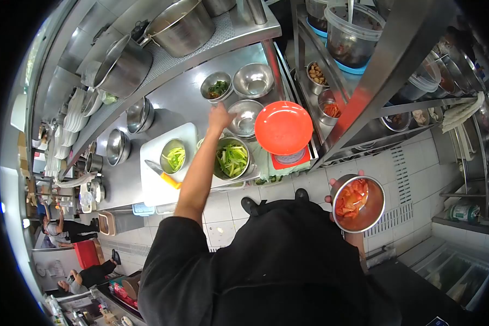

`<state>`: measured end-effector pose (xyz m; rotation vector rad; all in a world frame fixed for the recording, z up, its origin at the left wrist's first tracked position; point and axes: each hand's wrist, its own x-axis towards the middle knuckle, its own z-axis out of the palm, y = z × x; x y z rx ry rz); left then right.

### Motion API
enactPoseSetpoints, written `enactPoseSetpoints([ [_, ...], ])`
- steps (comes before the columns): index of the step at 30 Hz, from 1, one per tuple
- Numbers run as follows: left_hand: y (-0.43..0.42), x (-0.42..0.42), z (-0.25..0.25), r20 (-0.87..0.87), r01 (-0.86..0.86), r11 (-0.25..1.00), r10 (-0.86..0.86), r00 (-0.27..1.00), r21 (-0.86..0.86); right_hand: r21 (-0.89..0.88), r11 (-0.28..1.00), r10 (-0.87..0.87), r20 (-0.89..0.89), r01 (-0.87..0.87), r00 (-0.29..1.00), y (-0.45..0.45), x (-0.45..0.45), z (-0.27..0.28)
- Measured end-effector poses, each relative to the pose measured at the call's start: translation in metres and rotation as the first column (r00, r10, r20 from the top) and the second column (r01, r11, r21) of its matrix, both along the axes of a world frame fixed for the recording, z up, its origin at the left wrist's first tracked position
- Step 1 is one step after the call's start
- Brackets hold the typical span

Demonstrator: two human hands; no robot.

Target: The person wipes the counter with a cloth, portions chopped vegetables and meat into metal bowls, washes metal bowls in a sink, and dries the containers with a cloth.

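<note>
My left hand (220,117) reaches over the steel counter, at the near rim of a steel bowl with chopped greens (218,87). Its thumb stands apart from the fingers; whether it touches the rim is unclear. An empty steel bowl (245,118) lies right beside it, with another steel bowl (254,80) behind. On my right side, my right hand (330,191) holds up a steel bowl of cut tomato (370,209), fingers around its outside. Below my left forearm stands a deep steel container of sliced green vegetable (231,161). A red plate (283,128) rests on a scale (291,159).
On a white cutting board (149,187) are a knife with a yellow handle (171,181) and a bowl of pale green slices (174,157). Large pots (182,30) stand on the shelf above. A metal rack (358,103) with food containers rises at right.
</note>
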<state>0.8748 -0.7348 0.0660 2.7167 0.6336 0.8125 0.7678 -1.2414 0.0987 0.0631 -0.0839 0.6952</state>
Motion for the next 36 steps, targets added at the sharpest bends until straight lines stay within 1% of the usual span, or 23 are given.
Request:
enactPoseSetpoints([
  [1,0.011,0.002,-0.013,-0.202,0.043,0.998,-0.053,0.978,-0.055,-0.042,0.999,-0.02,0.003,0.02,1.0,-0.001,0.002,-0.002],
  [2,0.014,0.005,-0.018,-0.395,0.078,0.99,-0.119,0.911,-0.118,-0.003,0.999,0.039,0.053,-0.039,0.998,0.002,0.009,-0.003],
  [4,0.004,0.006,0.004,-0.429,0.069,0.991,-0.114,0.896,-0.118,0.056,0.985,0.15,0.149,-0.16,0.977,0.005,0.024,-0.004],
  [6,-0.005,0.003,0.023,-0.487,0.054,0.995,-0.087,0.869,-0.082,0.148,0.96,0.215,0.155,-0.237,0.964,0.012,0.025,0.007],
  [8,-0.019,0.003,0.036,-0.464,0.056,0.997,-0.07,0.883,-0.044,0.21,0.94,0.251,0.112,-0.27,0.962,0.016,0.023,0.013],
  [9,-0.019,-0.008,0.039,-0.443,0.04,0.999,-0.034,0.896,0.003,0.147,0.949,0.274,0.053,-0.279,0.96,0.019,0.022,0.007],
  [11,-0.018,-0.008,0.038,-0.462,-0.032,0.999,0.008,0.887,-0.044,0.085,0.953,0.292,-0.001,-0.291,0.956,0.021,0.02,0.002],
  [13,-0.007,-0.006,0.024,-0.348,-0.031,0.98,-0.039,0.936,-0.194,0.048,0.966,0.252,0.054,-0.255,0.966,0.028,0.018,0.003],
  [14,0.001,-0.004,0.014,-0.343,-0.043,0.98,-0.027,0.939,-0.195,0.036,0.969,0.242,0.075,-0.245,0.967,0.03,0.017,0.004],
  [16,0.013,0.001,-0.005,-0.324,-0.095,0.929,-0.028,0.945,-0.357,-0.001,0.979,0.202,-0.031,-0.202,0.979,0.032,0.014,0.01],
  [17,0.015,0.001,-0.01,-0.318,-0.095,0.928,-0.026,0.948,-0.36,-0.016,0.982,0.186,-0.063,-0.188,0.98,0.033,0.015,0.013],
  [19,0.02,0.003,-0.017,-0.257,-0.186,0.788,0.036,0.966,-0.587,0.027,0.979,0.202,0.014,-0.202,0.979,0.032,0.019,0.016],
  [21,0.017,-0.001,-0.011,-0.244,-0.188,0.747,0.036,0.969,-0.638,0.103,0.959,0.255,0.102,-0.265,0.961,0.029,0.025,0.016],
  [22,0.014,-0.001,-0.008,-0.234,-0.189,0.703,0.033,0.972,-0.685,-0.055,0.979,0.19,-0.076,-0.195,0.979,0.024,0.024,0.013],
  [24,0.019,0.002,-0.01,-0.283,-0.221,0.698,0.028,0.959,-0.681,-0.226,0.968,0.053,-0.251,-0.112,0.966,0.016,0.016,0.009],
  [27,0.028,0.011,-0.019,-0.362,-0.32,0.645,0.073,0.929,-0.694,-0.294,0.953,-0.154,-0.29,0.066,0.945,0.01,0.008,-0.002],
  [28,0.029,0.012,-0.016,-0.339,-0.301,0.616,0.058,0.939,-0.728,-0.347,0.93,-0.183,-0.155,0.12,0.971,-0.001,0.002,-0.025],
  [29,0.023,0.012,-0.004,-0.311,-0.284,0.583,0.056,0.949,-0.761,-0.336,0.927,-0.191,-0.047,0.165,0.98,0.002,0.006,-0.01],
  [31,-0.004,0.006,0.048,-0.349,-0.239,0.802,0.04,0.936,-0.547,-0.253,0.953,-0.16,0.037,0.165,0.986,0.004,0.011,0.004],
  [32,-0.011,0.001,0.06,-0.349,-0.244,0.803,0.047,0.936,-0.544,-0.25,0.955,-0.154,0.037,0.158,0.987,0.003,0.012,0.008],
  [33,-0.019,-0.005,0.069,-0.178,-0.119,0.956,0.072,0.981,-0.267,-0.291,0.939,-0.183,0.033,0.185,0.983,0.003,0.014,0.01],
  [34,-0.028,-0.014,0.081,-0.011,-0.043,0.997,0.044,0.999,0.065,-0.33,0.922,-0.204,0.03,0.202,0.979,0.003,0.016,0.013],
  [36,-0.055,-0.034,0.123,0.103,-0.036,0.993,0.025,0.994,0.115,-0.401,0.887,-0.225,0.054,0.228,0.973,0.004,0.019,0.03],
])
